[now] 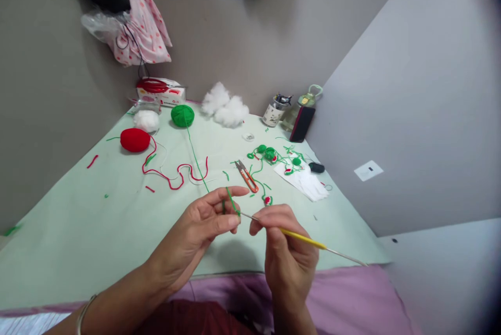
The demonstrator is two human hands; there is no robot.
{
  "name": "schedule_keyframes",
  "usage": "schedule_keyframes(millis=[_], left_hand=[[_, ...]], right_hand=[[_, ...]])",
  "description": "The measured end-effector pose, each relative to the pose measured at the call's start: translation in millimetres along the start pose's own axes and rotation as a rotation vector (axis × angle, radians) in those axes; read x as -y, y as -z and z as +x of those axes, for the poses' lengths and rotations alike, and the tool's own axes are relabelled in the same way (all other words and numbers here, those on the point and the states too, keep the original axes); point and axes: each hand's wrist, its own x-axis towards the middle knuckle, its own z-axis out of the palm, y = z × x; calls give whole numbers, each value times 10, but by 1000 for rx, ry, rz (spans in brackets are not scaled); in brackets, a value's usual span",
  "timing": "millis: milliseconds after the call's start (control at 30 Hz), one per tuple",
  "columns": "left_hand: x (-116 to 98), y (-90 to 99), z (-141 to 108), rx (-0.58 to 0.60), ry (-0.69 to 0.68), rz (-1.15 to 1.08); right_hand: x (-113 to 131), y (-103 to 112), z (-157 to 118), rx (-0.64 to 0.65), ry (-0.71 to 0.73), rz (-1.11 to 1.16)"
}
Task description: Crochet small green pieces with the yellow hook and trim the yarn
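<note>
My left hand (207, 220) pinches a small piece of green yarn (238, 212) between thumb and fingers, its index finger stretched out with the strand looped over it. That strand runs back to a green yarn ball (182, 116). In my right hand (287, 236) is a crochet hook with a yellow handle (303, 238), held like a pen. The hook's metal tip points left and touches the green piece at my left fingertips. Orange thread snips (248, 177) lie just beyond my hands.
Behind sit a red yarn ball (135, 140), white yarn (146, 121), white stuffing (225, 106), a pen holder (273, 111) and a dark phone (302, 123). Small green crochet pieces (270, 154) and white paper (307, 181) lie right of centre. Walls border the table (97, 230).
</note>
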Motion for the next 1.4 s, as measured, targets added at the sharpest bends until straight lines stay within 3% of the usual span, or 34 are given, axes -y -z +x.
schedule_keyframes(millis=[600, 867, 1400], left_hand=[[41, 39, 30, 29, 60, -108], [35, 58, 29, 26, 111, -177], [93, 20, -8, 43, -11, -5]], right_hand=[[-83, -62, -39, -67, 57, -2], [-105, 31, -49, -38, -85, 138], [-10, 14, -115, -78, -65, 122]])
